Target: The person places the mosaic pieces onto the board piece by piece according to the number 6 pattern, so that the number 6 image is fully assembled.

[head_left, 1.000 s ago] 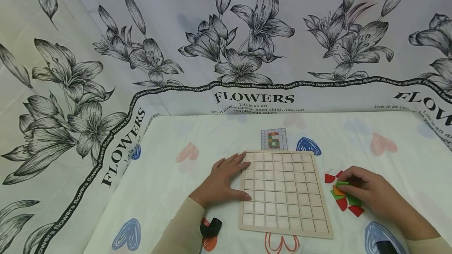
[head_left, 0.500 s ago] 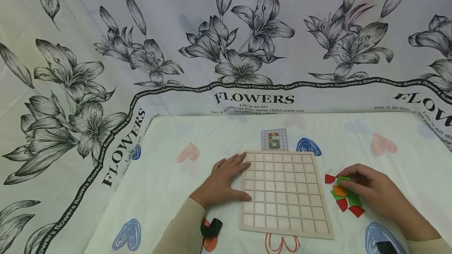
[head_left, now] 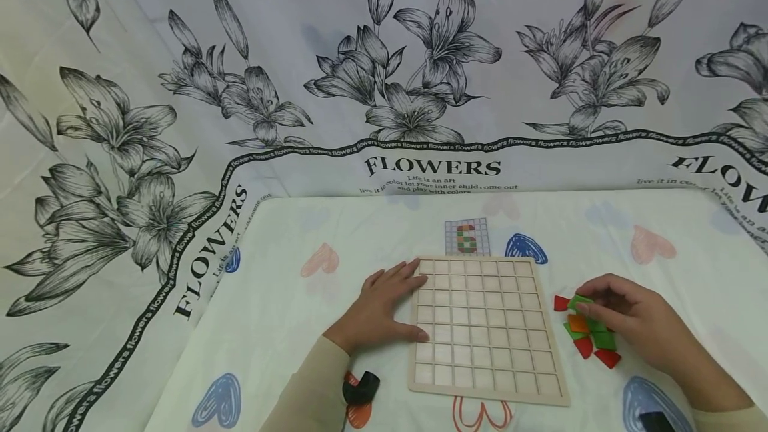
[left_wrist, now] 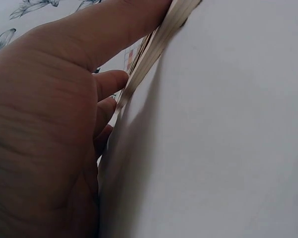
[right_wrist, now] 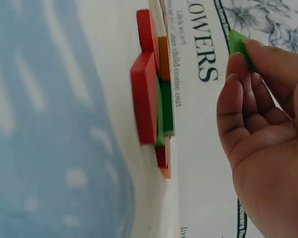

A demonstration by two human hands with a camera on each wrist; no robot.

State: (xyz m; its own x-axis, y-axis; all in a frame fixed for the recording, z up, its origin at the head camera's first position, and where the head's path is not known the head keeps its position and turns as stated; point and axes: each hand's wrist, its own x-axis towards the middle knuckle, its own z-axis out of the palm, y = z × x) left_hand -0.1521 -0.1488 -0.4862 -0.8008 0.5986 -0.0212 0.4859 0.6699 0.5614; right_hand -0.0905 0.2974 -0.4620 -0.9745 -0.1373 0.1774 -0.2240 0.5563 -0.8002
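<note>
A pale wooden grid board (head_left: 486, 327) lies on the table, its squares bare. Along its left edge rests my left hand (head_left: 379, 309), fingers and thumb spread, the tips on the frame; in the left wrist view the thumb (left_wrist: 104, 32) meets the board's side (left_wrist: 156, 47). Right of the board, my right hand (head_left: 630, 315) pinches a green tile (right_wrist: 240, 45) between thumb and fingertips, raised above a small pile. That pile has red quarter-round tiles (head_left: 608, 358), an orange square tile (head_left: 579, 323) and green tiles (head_left: 603, 341), some overlapping.
Behind the board lies a small grid card (head_left: 467, 237) with a coloured figure like a 6. The tablecloth (head_left: 288, 325) is white with printed hearts. A flower-printed curtain (head_left: 336, 85) hangs behind and to the left. Black bands (head_left: 362, 389) sit at the wrists.
My right hand has lifted slightly from the pile with the green tile between its fingers, uncovering more of the tiles below. My left hand and the board have stayed in place.
</note>
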